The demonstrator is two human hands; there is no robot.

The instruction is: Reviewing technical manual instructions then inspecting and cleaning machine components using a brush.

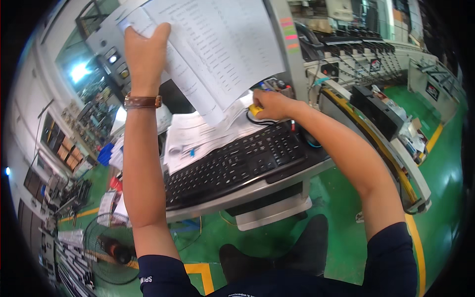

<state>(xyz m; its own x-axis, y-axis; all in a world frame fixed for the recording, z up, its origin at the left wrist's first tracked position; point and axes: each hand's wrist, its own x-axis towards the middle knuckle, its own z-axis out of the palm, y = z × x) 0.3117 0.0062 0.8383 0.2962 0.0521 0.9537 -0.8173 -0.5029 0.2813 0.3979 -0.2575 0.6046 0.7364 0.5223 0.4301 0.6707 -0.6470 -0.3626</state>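
Raised at the upper left, my left hand (147, 57) grips printed sheets of paper (225, 47) by their left side. The sheets hang tilted, with a folded or curled strip along that edge. My right hand (275, 105) is closed on a small yellow object (256, 110) whose kind I cannot make out, because the fingers cover part of it. A dark cable curves just below that object. Under both hands lie more loose papers (198, 131), with a pen (192, 153) on them. The black keyboard (237, 161) sits nearer to me on the stand.
A black mouse (310, 140) is right of the keyboard. Behind the raised sheets stands a grey panel (105, 44) with buttons. A floor fan (111, 247) is at lower left. To the right, a metal frame (396, 163) with yellow edging and a black box (377, 111) stands near.
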